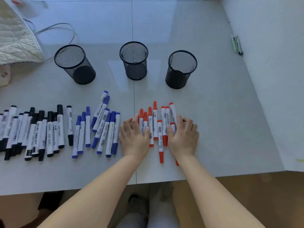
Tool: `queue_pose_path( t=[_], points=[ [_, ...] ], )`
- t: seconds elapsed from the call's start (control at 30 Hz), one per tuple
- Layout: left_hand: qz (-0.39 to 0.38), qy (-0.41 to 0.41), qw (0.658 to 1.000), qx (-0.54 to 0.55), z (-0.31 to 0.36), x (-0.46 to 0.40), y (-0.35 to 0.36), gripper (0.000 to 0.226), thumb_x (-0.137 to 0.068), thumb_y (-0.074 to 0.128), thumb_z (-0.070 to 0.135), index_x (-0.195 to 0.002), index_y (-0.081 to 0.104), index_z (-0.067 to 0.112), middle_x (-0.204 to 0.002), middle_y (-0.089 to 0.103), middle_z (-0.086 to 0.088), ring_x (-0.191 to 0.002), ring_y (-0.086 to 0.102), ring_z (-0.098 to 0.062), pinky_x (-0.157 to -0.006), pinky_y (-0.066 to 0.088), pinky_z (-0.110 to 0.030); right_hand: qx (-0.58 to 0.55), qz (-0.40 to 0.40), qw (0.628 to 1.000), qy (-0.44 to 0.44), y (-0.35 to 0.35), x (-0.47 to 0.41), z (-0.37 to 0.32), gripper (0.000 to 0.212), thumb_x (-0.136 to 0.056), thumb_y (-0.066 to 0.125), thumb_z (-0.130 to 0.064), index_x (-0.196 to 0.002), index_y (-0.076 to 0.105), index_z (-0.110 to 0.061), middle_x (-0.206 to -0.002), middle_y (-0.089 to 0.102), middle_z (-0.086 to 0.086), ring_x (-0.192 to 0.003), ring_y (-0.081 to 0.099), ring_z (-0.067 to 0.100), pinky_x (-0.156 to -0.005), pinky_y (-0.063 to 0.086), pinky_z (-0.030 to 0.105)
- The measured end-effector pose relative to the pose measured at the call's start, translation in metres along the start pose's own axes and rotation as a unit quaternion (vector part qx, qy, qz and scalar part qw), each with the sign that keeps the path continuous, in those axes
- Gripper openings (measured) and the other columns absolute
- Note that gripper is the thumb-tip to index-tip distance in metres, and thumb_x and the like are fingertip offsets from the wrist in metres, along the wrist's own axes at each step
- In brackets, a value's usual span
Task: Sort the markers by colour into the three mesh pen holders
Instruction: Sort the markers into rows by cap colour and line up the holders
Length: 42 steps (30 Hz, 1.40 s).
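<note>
Three black mesh pen holders stand upright in a row on the white table: left holder [74, 64], middle holder [134, 60], right holder [181, 69]. All look empty. In front lie three groups of markers: black ones [34, 130] at the left, blue ones [100, 124] in the middle, red ones [156, 125] at the right. My left hand [134, 137] presses flat against the left side of the red group. My right hand [183, 135] presses against its right side. The red markers lie bunched between both hands.
A white quilted cloth [14, 35] and a looped grey cable [56, 29] lie at the back left. A few pens [236, 45] rest at the far right by the wall. The table's front edge runs just below my forearms.
</note>
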<state>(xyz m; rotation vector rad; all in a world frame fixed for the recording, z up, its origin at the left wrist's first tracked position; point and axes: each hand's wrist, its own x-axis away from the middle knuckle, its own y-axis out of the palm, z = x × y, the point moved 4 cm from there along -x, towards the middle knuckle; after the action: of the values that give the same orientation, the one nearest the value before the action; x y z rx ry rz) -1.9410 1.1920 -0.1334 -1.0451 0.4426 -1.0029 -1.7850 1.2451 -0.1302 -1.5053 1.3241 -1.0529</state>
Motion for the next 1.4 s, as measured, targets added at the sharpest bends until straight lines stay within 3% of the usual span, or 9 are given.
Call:
queue_pose_path(
  t=[0.3,0.47,0.6,0.9,1.07,1.23,1.3,1.4],
  points=[
    [0.026,-0.005,0.999,0.018,-0.004,-0.007,0.010,0.069,-0.085,0.045,0.055,-0.139,0.016,0.022,-0.132,0.031,-0.004,-0.128,0.028,-0.024,-0.109,0.024,-0.047,-0.037,0.012,0.999,-0.019,0.010,-0.008,-0.007,0.069,-0.083,0.048,-0.054,-0.138,0.031,-0.015,-0.113,0.041,0.009,-0.101,0.043,0.025,-0.082,0.037,0.038],
    [0.039,0.000,0.999,0.012,-0.005,-0.011,0.014,0.071,-0.080,0.046,0.054,-0.137,0.025,0.017,-0.133,0.038,-0.006,-0.128,0.031,-0.024,-0.108,0.024,-0.046,-0.034,0.024,0.998,-0.039,0.012,-0.010,-0.001,0.068,-0.084,0.045,-0.052,-0.139,0.030,-0.015,-0.114,0.039,0.009,-0.103,0.041,0.026,-0.084,0.035,0.037],
    [0.069,0.026,0.997,0.008,-0.007,-0.014,0.012,0.064,-0.079,0.050,0.052,-0.127,0.039,0.012,-0.122,0.049,-0.005,-0.115,0.042,-0.022,-0.100,0.032,-0.040,-0.037,0.043,0.997,-0.050,0.014,-0.008,0.002,0.064,-0.085,0.046,-0.051,-0.136,0.034,-0.014,-0.115,0.040,0.010,-0.106,0.041,0.028,-0.086,0.034,0.038],
    [0.037,0.029,0.999,0.005,-0.002,-0.009,0.003,0.048,-0.081,0.052,0.048,-0.108,0.051,0.008,-0.104,0.057,-0.009,-0.096,0.054,-0.027,-0.088,0.045,-0.041,-0.041,0.041,0.998,-0.037,0.020,-0.004,-0.002,0.060,-0.088,0.042,-0.052,-0.129,0.041,-0.008,-0.125,0.040,0.013,-0.116,0.039,0.032,-0.094,0.031,0.042],
    [0.004,0.017,1.000,0.019,0.004,-0.008,-0.001,0.037,-0.081,0.056,0.049,-0.094,0.054,0.014,-0.091,0.060,-0.003,-0.087,0.057,-0.023,-0.084,0.049,-0.038,-0.043,0.046,0.998,-0.017,0.015,-0.003,-0.007,0.063,-0.087,0.042,-0.055,-0.122,0.044,-0.003,-0.123,0.044,0.014,-0.115,0.042,0.031,-0.093,0.033,0.042],
    [-0.004,0.020,0.999,0.042,0.004,-0.007,-0.002,0.029,-0.086,0.051,0.046,-0.067,0.046,0.025,-0.068,0.054,0.008,-0.076,0.057,-0.020,-0.078,0.048,-0.034,-0.030,0.056,0.998,-0.006,0.015,-0.006,-0.009,0.057,-0.090,0.038,-0.048,-0.118,0.046,0.001,-0.121,0.051,0.018,-0.113,0.045,0.034,-0.090,0.035,0.042],
    [-0.005,0.017,0.998,0.062,0.002,-0.009,-0.001,0.027,-0.088,0.047,0.046,-0.073,0.050,0.023,-0.076,0.061,0.004,-0.080,0.059,-0.021,-0.083,0.048,-0.037,-0.034,0.059,0.998,-0.001,0.013,-0.010,-0.008,0.052,-0.091,0.038,-0.043,-0.115,0.048,0.001,-0.118,0.053,0.018,-0.110,0.048,0.034,-0.088,0.037,0.040],
    [-0.011,0.005,0.995,0.100,-0.001,-0.011,-0.001,0.035,-0.089,0.044,0.046,-0.098,0.057,0.016,-0.096,0.066,-0.005,-0.090,0.061,-0.025,-0.088,0.047,-0.042,-0.054,0.057,0.997,0.014,0.009,-0.017,-0.007,0.043,-0.090,0.038,-0.036,-0.109,0.054,-0.001,-0.113,0.058,0.017,-0.103,0.054,0.034,-0.081,0.041,0.036]
  ],
)
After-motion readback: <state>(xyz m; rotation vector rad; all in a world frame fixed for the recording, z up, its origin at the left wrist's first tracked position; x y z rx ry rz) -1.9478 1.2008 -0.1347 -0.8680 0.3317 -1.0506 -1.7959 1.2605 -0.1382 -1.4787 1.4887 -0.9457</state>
